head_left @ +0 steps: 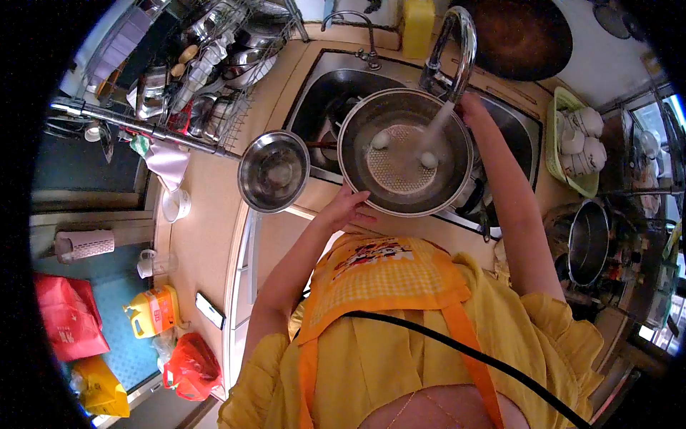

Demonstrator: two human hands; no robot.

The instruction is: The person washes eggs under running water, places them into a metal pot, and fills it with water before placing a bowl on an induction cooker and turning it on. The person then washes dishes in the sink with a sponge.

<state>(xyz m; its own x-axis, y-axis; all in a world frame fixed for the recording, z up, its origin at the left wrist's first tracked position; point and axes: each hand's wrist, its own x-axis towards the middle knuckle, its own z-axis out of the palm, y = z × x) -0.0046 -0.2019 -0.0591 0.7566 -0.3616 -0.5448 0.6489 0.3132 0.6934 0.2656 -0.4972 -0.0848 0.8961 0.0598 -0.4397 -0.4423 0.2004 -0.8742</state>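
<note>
A large round metal pot [346, 168] sits over the double sink [304, 93], under the curved chrome faucet [468, 43]. Water runs from the faucet into it. Inside lie a round perforated steamer plate [401, 175] and two small white egg-like items [429, 159]. My left hand [350, 209] is at the pot's lower left edge, its fingers apart and a thumb near the rim. At the pot's right side, close to the faucet, is my right hand [470, 107]; its fingers are mostly hidden behind the rim.
A steel bowl [275, 171] stands left of the sink, beside a dish rack [232, 118]. A green basket of bowls [557, 118] and another pot [589, 243] are on the right. A dark wok [518, 36] and a yellow bottle [417, 28] stand behind. A phone [209, 312] lies lower left.
</note>
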